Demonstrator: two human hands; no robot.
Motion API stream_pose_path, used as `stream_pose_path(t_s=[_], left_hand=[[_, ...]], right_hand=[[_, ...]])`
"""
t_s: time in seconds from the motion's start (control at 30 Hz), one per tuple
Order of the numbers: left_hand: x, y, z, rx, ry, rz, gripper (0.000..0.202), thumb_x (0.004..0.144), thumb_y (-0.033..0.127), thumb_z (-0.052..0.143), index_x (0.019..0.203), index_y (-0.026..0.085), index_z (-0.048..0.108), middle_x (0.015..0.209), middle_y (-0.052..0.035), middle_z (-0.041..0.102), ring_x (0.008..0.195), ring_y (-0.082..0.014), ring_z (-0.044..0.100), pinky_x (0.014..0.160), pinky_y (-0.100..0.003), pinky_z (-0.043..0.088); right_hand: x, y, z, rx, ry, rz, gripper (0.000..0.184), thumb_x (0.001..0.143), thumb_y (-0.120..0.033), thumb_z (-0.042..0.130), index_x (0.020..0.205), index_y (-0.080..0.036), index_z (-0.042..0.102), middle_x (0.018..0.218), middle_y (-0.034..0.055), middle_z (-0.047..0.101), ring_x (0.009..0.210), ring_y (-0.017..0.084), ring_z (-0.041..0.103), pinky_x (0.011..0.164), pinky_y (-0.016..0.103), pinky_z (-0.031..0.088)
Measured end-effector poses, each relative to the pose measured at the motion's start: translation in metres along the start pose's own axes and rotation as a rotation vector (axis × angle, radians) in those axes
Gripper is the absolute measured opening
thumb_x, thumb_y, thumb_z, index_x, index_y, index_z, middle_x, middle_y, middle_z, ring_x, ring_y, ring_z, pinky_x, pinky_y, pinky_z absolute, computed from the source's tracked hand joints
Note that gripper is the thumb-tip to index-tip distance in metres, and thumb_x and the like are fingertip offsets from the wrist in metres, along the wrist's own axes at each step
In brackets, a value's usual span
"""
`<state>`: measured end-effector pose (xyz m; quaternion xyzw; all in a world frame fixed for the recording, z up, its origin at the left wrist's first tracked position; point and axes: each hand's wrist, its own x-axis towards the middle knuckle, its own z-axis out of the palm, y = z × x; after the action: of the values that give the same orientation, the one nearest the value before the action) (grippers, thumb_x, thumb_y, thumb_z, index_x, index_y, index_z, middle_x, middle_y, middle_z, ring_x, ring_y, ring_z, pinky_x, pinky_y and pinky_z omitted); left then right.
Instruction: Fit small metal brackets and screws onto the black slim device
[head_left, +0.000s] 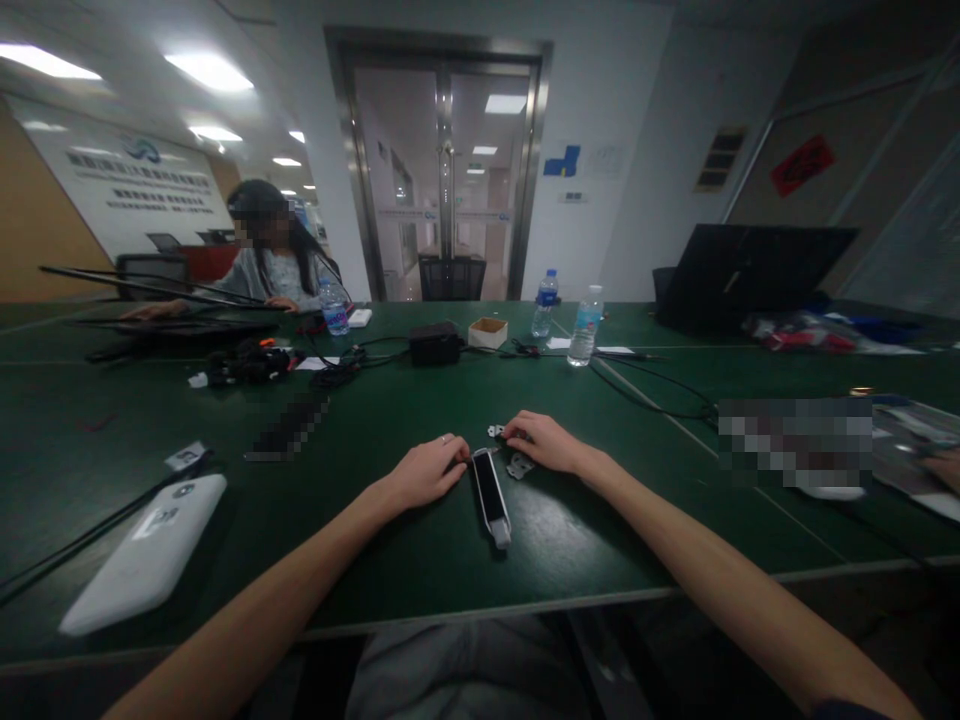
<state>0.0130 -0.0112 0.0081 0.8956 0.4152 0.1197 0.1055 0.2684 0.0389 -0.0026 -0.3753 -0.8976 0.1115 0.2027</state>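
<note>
A slim device with a white frame and a long black face (pixel 490 490) lies on the green table, its paler end toward me. My left hand (pixel 431 470) is closed, with curled fingertips at the far left corner of the device. Beyond its far end, my right hand (pixel 546 442) is pinched, and whatever its fingertips hold is too small to make out. Touching or very near those fingertips is a small white piece (pixel 496 431). A flat grey metal-looking piece with holes (pixel 519 465) rests below my right hand, beside the device.
A white rounded case (pixel 150 550) lies at left, near a cable. Farther back are a black box (pixel 435 344), a small open carton (pixel 487 333), water bottles (pixel 585 328) and cables. A person (pixel 274 250) sits across at left. A dark monitor (pixel 750 275) stands right.
</note>
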Motion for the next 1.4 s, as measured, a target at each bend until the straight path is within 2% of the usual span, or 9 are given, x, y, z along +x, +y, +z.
stream_pose_path(t_s=[0.43,0.7,1.1,1.4], left_hand=[[0.001,0.000,-0.001,-0.015,-0.018,-0.024,0.017,0.091,0.028,0.045,0.104,0.020,0.052,0.101,-0.0049,0.058,0.088,-0.0189,0.057,0.075,-0.031,0.047],[0.001,0.000,0.000,-0.005,-0.017,-0.020,0.017,0.091,0.028,0.045,0.104,0.021,0.052,0.102,-0.0049,0.058,0.090,-0.0192,0.057,0.077,-0.031,0.047],[0.001,-0.001,0.001,-0.010,-0.018,-0.017,0.018,0.090,0.029,0.045,0.105,0.021,0.052,0.103,-0.0048,0.058,0.092,-0.0200,0.057,0.077,-0.032,0.047],[0.001,0.001,-0.002,-0.013,-0.034,-0.032,0.019,0.091,0.030,0.045,0.106,0.021,0.052,0.103,-0.0052,0.058,0.091,-0.0198,0.057,0.077,-0.032,0.047]], right_hand=[[0.000,-0.003,-0.005,-0.069,-0.094,0.036,0.016,0.091,-0.026,0.052,0.093,-0.017,0.066,0.093,0.0064,0.063,0.083,0.016,0.059,0.076,0.028,0.045],[0.000,-0.012,-0.010,-0.069,-0.125,0.070,0.013,0.090,-0.022,0.054,0.091,-0.016,0.065,0.086,0.0057,0.062,0.076,0.015,0.058,0.071,0.025,0.043],[-0.001,-0.011,-0.009,-0.057,-0.118,0.059,0.031,0.094,-0.040,0.045,0.090,-0.015,0.064,0.087,0.0073,0.061,0.078,0.016,0.057,0.070,0.027,0.042],[-0.001,-0.011,-0.011,-0.046,-0.139,0.066,0.031,0.094,-0.040,0.045,0.094,-0.015,0.064,0.089,0.0078,0.061,0.079,0.017,0.056,0.070,0.027,0.043]])
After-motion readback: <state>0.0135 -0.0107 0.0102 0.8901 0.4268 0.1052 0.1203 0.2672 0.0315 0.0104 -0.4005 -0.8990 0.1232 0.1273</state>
